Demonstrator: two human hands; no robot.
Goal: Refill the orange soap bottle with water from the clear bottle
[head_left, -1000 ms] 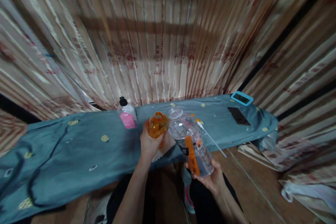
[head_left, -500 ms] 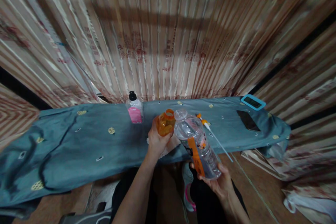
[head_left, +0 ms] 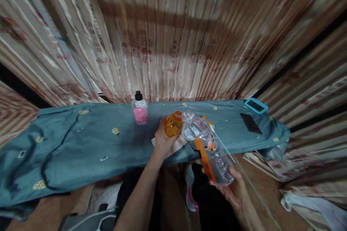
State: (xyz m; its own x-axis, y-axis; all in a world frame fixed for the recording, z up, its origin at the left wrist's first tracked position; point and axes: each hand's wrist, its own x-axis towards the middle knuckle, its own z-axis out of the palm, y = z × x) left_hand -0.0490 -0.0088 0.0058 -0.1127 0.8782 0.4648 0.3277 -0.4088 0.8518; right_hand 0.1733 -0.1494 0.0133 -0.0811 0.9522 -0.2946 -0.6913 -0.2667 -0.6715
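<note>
My left hand (head_left: 162, 141) grips a small open orange bottle (head_left: 172, 124), held upright above a white cloth (head_left: 177, 145) on the blue-covered table (head_left: 81, 148). My right hand (head_left: 230, 187) holds the base of a large clear plastic bottle (head_left: 207, 148) with an orange label. That bottle is tilted, its open mouth almost touching the orange bottle's mouth. Just behind the clear bottle lies an orange pump cap with a long white tube (head_left: 223, 148).
A small bottle with a pink label and black cap (head_left: 140, 108) stands at the table's back edge. A dark phone (head_left: 251, 123) and a blue-framed device (head_left: 256, 105) lie at the right end. Striped curtains hang all around. White bags (head_left: 314, 202) lie on the wooden floor at right.
The clear bottle has tilted further, its base lower and more to the right, its mouth staying by the orange bottle. The view has shifted slightly.
</note>
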